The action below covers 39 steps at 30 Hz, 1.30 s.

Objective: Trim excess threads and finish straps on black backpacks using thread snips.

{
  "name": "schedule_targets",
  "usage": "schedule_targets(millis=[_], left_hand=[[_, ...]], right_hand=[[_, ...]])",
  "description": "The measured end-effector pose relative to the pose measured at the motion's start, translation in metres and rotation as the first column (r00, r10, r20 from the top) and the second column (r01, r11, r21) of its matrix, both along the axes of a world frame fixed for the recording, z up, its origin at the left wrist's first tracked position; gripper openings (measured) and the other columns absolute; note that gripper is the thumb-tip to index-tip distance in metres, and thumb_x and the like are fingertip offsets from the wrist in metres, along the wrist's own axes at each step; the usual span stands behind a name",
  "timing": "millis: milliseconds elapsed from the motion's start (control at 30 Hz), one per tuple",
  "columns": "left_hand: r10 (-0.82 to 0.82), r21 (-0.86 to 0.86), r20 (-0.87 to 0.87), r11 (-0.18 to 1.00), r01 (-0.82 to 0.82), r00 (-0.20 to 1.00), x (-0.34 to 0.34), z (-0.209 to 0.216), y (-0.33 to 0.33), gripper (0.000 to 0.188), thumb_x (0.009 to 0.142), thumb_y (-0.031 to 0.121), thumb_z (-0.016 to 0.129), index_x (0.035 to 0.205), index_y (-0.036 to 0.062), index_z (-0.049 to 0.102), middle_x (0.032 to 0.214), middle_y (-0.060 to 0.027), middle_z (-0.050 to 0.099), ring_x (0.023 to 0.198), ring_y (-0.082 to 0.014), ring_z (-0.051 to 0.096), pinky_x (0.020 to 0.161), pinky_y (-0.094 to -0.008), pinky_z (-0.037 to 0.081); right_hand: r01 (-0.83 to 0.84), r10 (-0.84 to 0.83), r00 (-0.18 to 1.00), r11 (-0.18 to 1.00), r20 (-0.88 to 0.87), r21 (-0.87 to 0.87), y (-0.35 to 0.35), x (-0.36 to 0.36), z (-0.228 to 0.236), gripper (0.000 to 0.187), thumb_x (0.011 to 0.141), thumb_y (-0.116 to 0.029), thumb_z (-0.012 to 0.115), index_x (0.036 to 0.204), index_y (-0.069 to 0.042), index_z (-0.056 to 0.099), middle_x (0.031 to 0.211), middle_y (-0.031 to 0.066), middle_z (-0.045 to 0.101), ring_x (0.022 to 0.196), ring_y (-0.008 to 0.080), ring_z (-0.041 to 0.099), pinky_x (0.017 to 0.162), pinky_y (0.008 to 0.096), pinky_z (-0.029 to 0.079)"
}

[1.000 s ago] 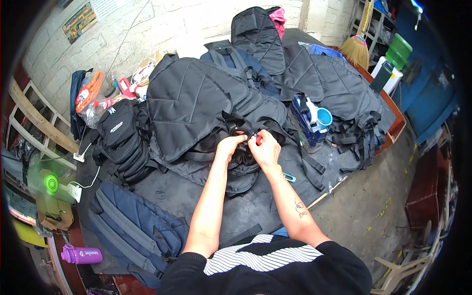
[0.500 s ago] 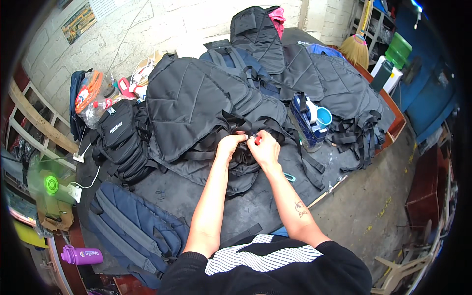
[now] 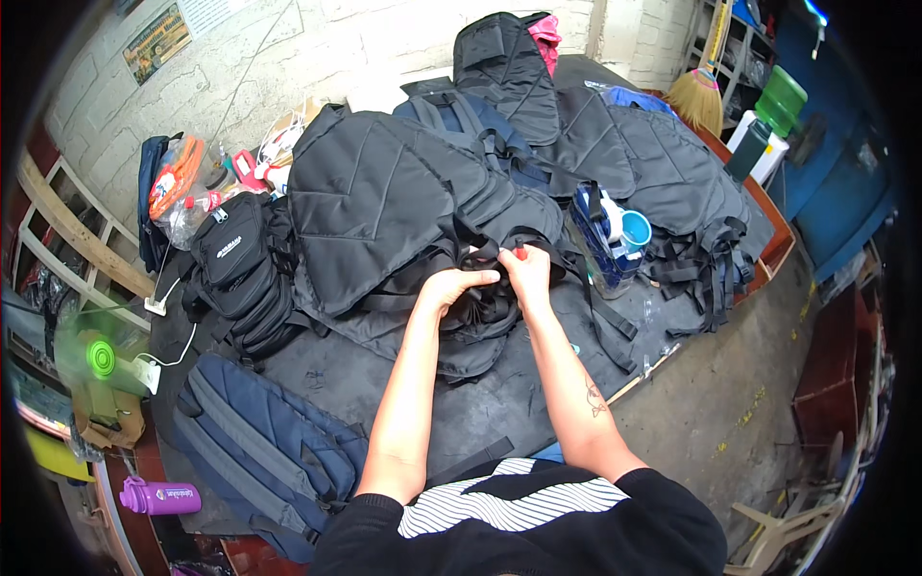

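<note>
Both hands, the left hand (image 3: 461,285) and the right hand (image 3: 526,269), pinch closed the black straps (image 3: 480,312) of the black backpack (image 3: 384,211) just below the fingertips, so the strap work seems unfinished.

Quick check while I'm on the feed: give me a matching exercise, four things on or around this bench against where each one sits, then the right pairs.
Things:
1. purple bottle
2. broom
3. blue mug
4. navy backpack

Places:
A. just right of the right hand
B. bench's near left corner, by the left arm
C. far right, against the wall
D. lower left, off the bench

Pairs: 1-D, 2-C, 3-A, 4-B
</note>
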State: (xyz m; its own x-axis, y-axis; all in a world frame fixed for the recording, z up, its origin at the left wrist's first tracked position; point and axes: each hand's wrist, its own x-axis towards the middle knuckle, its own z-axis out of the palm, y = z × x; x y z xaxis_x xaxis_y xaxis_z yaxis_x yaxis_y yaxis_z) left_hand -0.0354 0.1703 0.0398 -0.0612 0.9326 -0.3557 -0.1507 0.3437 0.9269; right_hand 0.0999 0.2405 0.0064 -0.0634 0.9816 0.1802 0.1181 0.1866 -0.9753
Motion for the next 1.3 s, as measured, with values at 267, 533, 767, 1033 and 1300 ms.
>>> schedule_targets(millis=[267,533,767,1033,1300], left_hand=[[0.325,-0.03,0.309,0.943,-0.332,0.894,-0.004,-0.007,0.01,0.024,0.069,0.015,0.069,0.084,-0.0031,0.063,0.077,-0.0096,0.064,0.062,-0.0186,0.061,0.058,-0.0288,0.049],[0.264,-0.063,0.334,0.964,-0.258,0.905,-0.016,-0.001,0.012,0.018,0.07,0.011,0.067,0.081,-0.003,0.063,0.074,-0.0102,0.065,0.06,-0.0197,0.063,0.055,-0.0292,0.052],[0.249,-0.071,0.344,0.968,-0.239,0.905,-0.015,-0.002,0.013,0.017,0.069,0.01,0.067,0.08,-0.0023,0.063,0.073,-0.0103,0.064,0.059,-0.0199,0.062,0.055,-0.0294,0.052],[0.21,-0.051,0.34,0.978,-0.204,0.917,-0.016,0.0,0.008,0.015,0.072,0.011,0.066,0.079,-0.0022,0.064,0.074,-0.0095,0.065,0.063,-0.0188,0.063,0.058,-0.0281,0.051],[0.105,-0.011,0.329,0.994,-0.107,0.938,-0.014,-0.004,0.009,0.017,0.076,0.012,0.064,0.085,-0.0017,0.066,0.081,-0.0092,0.066,0.07,-0.0178,0.063,0.064,-0.0251,0.05]], right_hand=[[-0.003,-0.009,0.998,0.983,0.062,0.186,-0.029,0.002,0.018,0.029,0.083,-0.03,0.055,0.078,-0.002,0.052,0.061,0.0117,0.054,0.054,0.0241,0.053,0.054,0.0339,0.041],[0.001,-0.107,0.913,0.965,0.394,0.26,-0.04,-0.001,0.023,0.025,0.073,-0.027,0.06,0.076,-0.003,0.054,0.067,0.0145,0.058,0.064,0.0318,0.059,0.059,0.0375,0.045],[0.018,-0.115,0.907,0.971,0.406,0.237,-0.036,0.0,0.021,0.024,0.07,-0.025,0.059,0.076,-0.002,0.056,0.065,0.0164,0.059,0.063,0.0335,0.059,0.059,0.0393,0.046],[-0.005,-0.016,0.964,0.997,0.266,0.08,-0.033,-0.001,0.025,0.029,0.073,-0.028,0.062,0.071,0.0,0.054,0.061,0.0144,0.057,0.058,0.0269,0.059,0.055,0.0357,0.044],[-0.13,0.13,0.991,0.991,-0.008,0.002,-0.003,-0.007,-0.013,0.017,0.076,-0.012,0.063,0.067,-0.001,0.054,0.058,0.0001,0.054,0.046,0.0056,0.044,0.045,0.0211,0.035]])
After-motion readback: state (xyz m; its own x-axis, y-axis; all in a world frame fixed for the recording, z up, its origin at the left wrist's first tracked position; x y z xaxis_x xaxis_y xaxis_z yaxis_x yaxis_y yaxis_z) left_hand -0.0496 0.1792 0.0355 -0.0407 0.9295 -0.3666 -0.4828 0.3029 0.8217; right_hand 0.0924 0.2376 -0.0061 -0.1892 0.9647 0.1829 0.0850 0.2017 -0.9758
